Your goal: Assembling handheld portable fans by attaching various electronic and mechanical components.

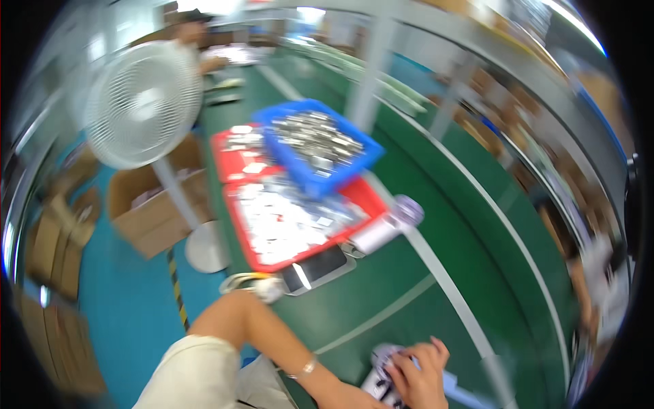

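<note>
At the bottom of the view a small lilac-and-white device (pixel 381 365) with a round end lies between my hands, partly covered; blur hides its exact kind. My right hand (pixel 421 373) is closed over its side, with bent fingers on the round end. My left hand (pixel 351 397) reaches in from the left, a bracelet on its wrist, and sits against the device's lower part. Its fingers are cut off or hidden. Beside my right hand lies a pale flat strip (pixel 466 394) on the green table.
A blue bin (pixel 371 153) of metal parts rests on red trays (pixel 255 262) with small white pieces. Near them are a phone (pixel 317 269), a coiled cable (pixel 262 286) and a similar lilac device (pixel 388 225). A standing fan (pixel 144 102), cartons (pixel 160 221) and other people (pixel 191 34) surround the table (pixel 361 310).
</note>
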